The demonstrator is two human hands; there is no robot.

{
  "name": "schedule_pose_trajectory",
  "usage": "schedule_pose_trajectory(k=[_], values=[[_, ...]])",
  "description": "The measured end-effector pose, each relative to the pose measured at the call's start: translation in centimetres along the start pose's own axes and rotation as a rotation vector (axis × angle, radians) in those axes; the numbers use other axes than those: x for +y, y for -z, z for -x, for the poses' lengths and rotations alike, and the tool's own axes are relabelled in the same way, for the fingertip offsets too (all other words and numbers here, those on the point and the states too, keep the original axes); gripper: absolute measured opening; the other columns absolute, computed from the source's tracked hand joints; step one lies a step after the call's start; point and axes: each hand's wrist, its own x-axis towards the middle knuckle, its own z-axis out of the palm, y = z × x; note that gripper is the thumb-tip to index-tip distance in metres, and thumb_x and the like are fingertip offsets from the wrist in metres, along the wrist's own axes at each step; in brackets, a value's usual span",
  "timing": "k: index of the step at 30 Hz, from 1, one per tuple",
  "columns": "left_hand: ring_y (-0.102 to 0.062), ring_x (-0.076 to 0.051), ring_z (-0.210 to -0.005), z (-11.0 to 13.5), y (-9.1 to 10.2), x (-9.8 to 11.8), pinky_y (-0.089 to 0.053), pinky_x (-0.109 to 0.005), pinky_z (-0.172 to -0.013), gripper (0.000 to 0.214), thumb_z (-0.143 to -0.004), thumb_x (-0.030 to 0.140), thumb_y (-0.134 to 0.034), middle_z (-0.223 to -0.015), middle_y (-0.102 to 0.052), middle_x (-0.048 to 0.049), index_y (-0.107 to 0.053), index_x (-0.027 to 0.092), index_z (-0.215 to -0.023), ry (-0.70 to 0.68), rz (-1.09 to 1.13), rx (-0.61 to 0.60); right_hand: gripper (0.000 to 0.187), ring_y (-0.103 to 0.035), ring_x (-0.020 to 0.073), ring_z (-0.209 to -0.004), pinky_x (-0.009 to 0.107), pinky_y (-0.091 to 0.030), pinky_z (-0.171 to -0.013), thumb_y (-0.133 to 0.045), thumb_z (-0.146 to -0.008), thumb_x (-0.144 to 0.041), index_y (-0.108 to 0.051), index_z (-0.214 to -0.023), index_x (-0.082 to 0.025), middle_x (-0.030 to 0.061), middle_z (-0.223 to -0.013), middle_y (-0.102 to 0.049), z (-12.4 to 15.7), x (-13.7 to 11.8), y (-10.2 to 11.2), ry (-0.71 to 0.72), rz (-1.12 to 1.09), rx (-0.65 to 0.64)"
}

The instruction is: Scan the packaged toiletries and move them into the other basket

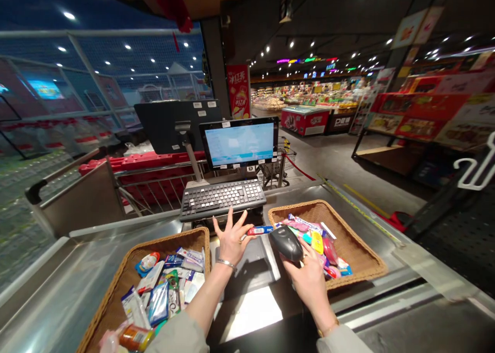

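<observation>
Pinched between the thumb and forefinger of my left hand (pixel 231 239) is a slim blue and red packet (pixel 261 230), with a white barcode patch on it; the other fingers are spread. My right hand (pixel 309 278) grips a black barcode scanner (pixel 286 242), its head close to the packet's right end. Beneath the scanner, a right wicker basket (pixel 359 250) contains several colourful small packages (pixel 317 239). On the other side, a left wicker basket (pixel 112 278) holds several packets and boxes (pixel 158 301), plus a jar-like item (pixel 135 337) near its front.
A black keyboard (pixel 222 197) lies beyond my hands, below a lit monitor (pixel 242 143) and a dark screen back (pixel 166 126). The metal counter (pixel 50 301) runs to both sides. A shopping cart (pixel 154 183) stands behind, and a white hook (pixel 477 170) juts in at right.
</observation>
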Motion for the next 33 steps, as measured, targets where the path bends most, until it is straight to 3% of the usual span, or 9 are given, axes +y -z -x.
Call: schedule_pose_trajectory(k=[18,24,28,33], values=[[-0.033,-0.034,-0.141,-2.2,-3.7,4.0,0.006,-0.075,-0.109,0.017,-0.083,0.036,-0.067,-0.131,-0.063,-0.0009,-0.071,0.035,-0.099,-0.136,0.156,-0.003,0.039,-0.054,0.0314,-0.118,0.051,-0.039,-0.104,-0.065,-0.068,-0.049,-0.075,-0.092,-0.020,0.0148,-0.119,-0.065,-0.9,3.2,3.3,-0.118,0.082,0.174],[-0.030,-0.032,-0.143,-2.5,-4.7,5.1,0.006,-0.074,-0.110,0.020,-0.085,0.031,-0.063,-0.133,-0.061,-0.0004,-0.070,0.037,-0.103,-0.162,0.117,-0.087,0.039,-0.053,0.0307,-0.120,0.050,-0.036,-0.107,-0.065,-0.070,-0.049,-0.075,-0.091,-0.017,0.0156,-0.118,-0.066,-1.3,3.6,4.5,-0.127,0.025,0.179],[-0.029,-0.032,-0.143,-2.5,-5.5,5.8,0.005,-0.074,-0.110,0.023,-0.084,0.030,-0.064,-0.133,-0.061,-0.0013,-0.070,0.038,-0.105,-0.180,0.110,-0.126,0.043,-0.054,0.0311,-0.118,0.048,-0.038,-0.106,-0.065,-0.068,-0.051,-0.075,-0.089,-0.015,0.0175,-0.116,-0.066,-1.5,3.6,5.2,-0.215,-0.003,0.213],[-0.031,-0.032,-0.142,-2.6,-6.5,6.6,0.006,-0.074,-0.110,0.021,-0.085,0.037,-0.064,-0.132,-0.062,-0.0015,-0.070,0.037,-0.105,-0.187,0.167,-0.148,0.048,-0.056,0.0329,-0.114,0.049,-0.039,-0.103,-0.066,-0.065,-0.056,-0.075,-0.090,-0.016,0.0178,-0.115,-0.066,-1.6,3.6,6.1,-0.280,0.013,0.268]])
